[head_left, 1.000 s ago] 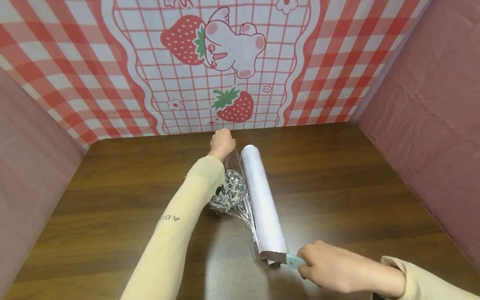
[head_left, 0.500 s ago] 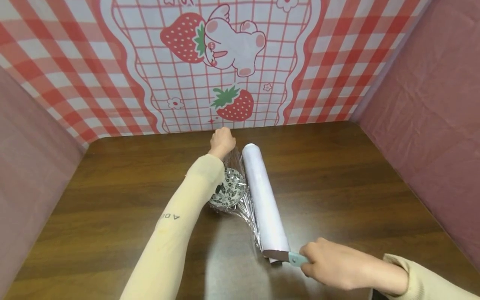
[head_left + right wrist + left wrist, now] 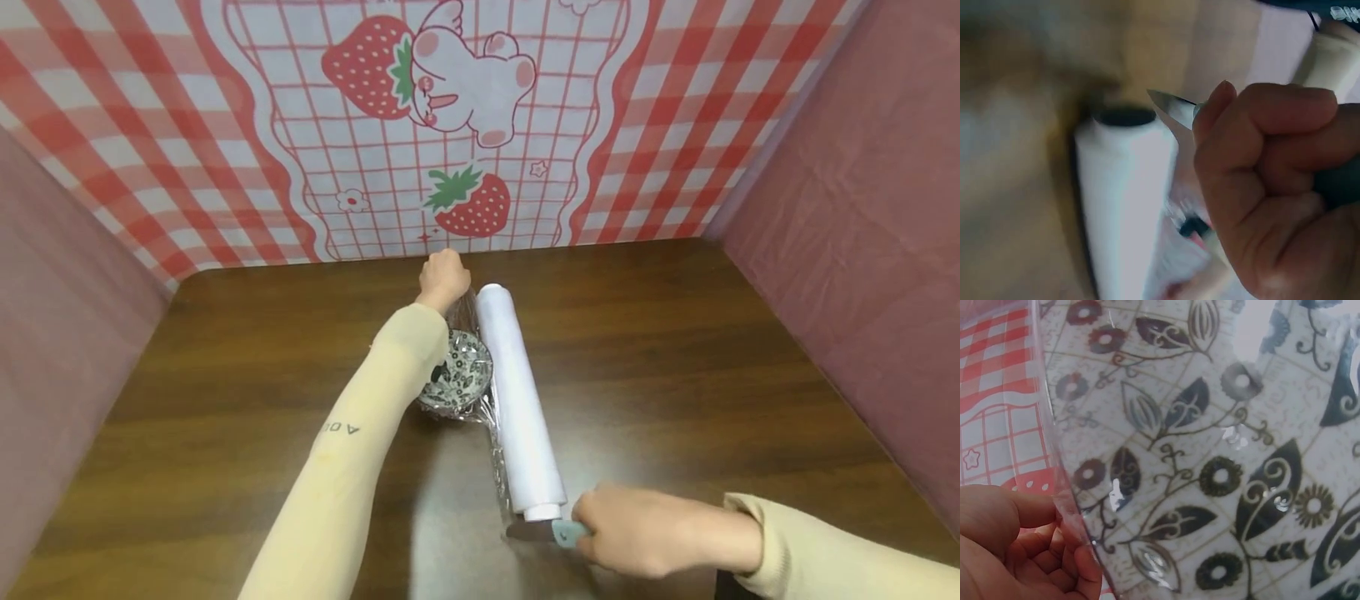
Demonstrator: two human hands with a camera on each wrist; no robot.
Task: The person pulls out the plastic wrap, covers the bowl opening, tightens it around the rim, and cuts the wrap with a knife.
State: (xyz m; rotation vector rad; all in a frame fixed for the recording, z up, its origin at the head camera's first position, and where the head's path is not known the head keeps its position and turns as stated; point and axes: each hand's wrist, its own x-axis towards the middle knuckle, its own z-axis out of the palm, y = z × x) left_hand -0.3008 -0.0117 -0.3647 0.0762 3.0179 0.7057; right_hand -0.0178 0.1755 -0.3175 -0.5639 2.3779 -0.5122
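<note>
At the far side of the table, my left hand (image 3: 444, 279) pinches the edge of clear plastic wrap (image 3: 1071, 515). The wrap stretches over a patterned bowl (image 3: 471, 367) with dark leaves and flowers, partly hidden by my left sleeve. Right of the bowl lies a long white roll of plastic wrap (image 3: 519, 400), its near end pointing toward me. My right hand (image 3: 637, 529) grips a small knife (image 3: 566, 533) by its light blue handle. The blade sits just before the roll's near end, its tip by a gathered strip of film (image 3: 497, 467). The right wrist view is blurred.
The brown wooden table (image 3: 712, 375) runs back to a red and white checked cloth (image 3: 637, 125) printed with strawberries. Pink fabric walls (image 3: 840, 208) stand at both sides.
My right hand has moved left with the knife, whose blade has left the roll's near end and reaches further left. The roll has shifted slightly left. My left hand keeps its hold.
</note>
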